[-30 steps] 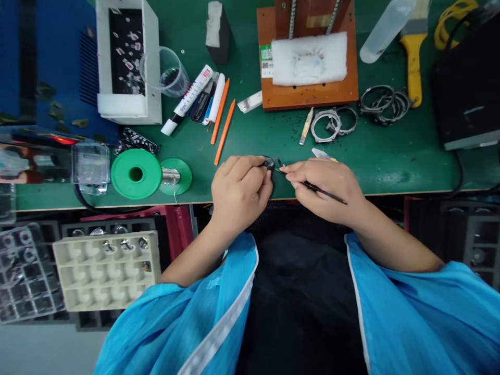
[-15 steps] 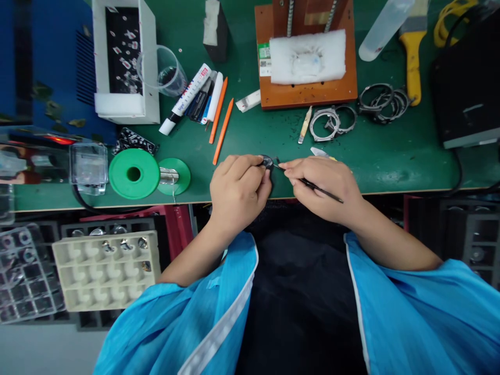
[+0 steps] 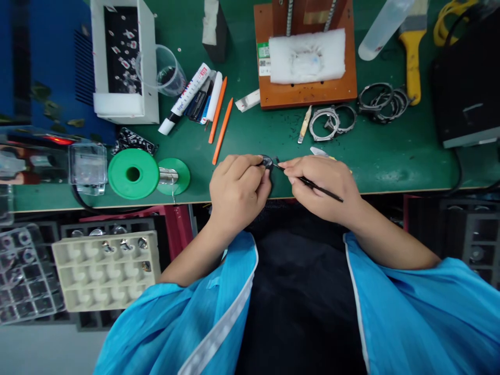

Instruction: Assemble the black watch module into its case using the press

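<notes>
Between the thumb and fingers of my left hand is a small dark round part with a shiny rim, held just above the bench near its front edge. The fingers cover much of it, so its exact kind cannot be told. My right hand grips a thin black pen-like tool, slanting up to the left. Its fine tip meets or nearly meets the right rim of the round part. Metal watch case rings lie beyond my right hand.
On the green bench are orange sticks, a marker, a solder spool and an orange-brown fixture with a white foam pad. A yellow-handled brush lies at right. Below the edge at left sits a cream tray.
Both hands keep nearly the same place and grip. The view has shifted very slightly; no object has visibly moved.
</notes>
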`<state>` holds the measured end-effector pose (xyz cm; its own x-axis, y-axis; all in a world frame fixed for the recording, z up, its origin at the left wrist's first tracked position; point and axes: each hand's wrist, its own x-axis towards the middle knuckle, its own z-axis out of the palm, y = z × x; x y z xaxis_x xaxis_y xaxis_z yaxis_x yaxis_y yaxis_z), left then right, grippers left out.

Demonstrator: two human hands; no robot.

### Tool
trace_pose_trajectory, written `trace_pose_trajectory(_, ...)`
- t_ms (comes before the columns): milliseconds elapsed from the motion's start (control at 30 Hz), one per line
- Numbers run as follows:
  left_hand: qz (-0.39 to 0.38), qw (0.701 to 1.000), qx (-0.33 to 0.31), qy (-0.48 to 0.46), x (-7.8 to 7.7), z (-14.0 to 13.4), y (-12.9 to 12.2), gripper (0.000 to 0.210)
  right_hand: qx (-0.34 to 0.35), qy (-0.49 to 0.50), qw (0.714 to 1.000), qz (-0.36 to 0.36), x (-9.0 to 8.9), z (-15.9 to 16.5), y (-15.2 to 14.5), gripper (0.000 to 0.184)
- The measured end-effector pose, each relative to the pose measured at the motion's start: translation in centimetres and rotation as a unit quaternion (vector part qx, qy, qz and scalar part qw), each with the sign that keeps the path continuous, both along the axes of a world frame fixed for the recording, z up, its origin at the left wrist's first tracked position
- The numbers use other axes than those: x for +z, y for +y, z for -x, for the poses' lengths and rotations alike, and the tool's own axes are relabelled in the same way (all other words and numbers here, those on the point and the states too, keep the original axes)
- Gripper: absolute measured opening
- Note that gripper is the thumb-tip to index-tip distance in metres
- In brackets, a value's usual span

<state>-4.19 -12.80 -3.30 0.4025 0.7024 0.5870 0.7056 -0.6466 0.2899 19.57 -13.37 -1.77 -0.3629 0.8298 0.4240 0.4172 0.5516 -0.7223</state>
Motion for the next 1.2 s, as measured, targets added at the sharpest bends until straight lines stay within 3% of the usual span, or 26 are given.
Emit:
trace_pose_trajectory(433,0.043,0.999,0.003,-0.005,-0.20,0.23,-0.17,0.009,-0.002,-0.002,1.000,0.017,0.06,-0.01,-0.03,0.017)
trace_pose_trajectory(867,0.011,1.000,-0.003,0.006,0.04,0.14,-0.09,0.009,0.007,-0.019,1.000,0.008,-0.14,-0.19,0.05,0.017)
trace_pose_trajectory(1200,0.035,0.999,-0.003,0.001,-0.01,0.24,-0.11,0.010,0.018,-0.014,1.000,0.020,0.04,-0.21,0.05,0.017)
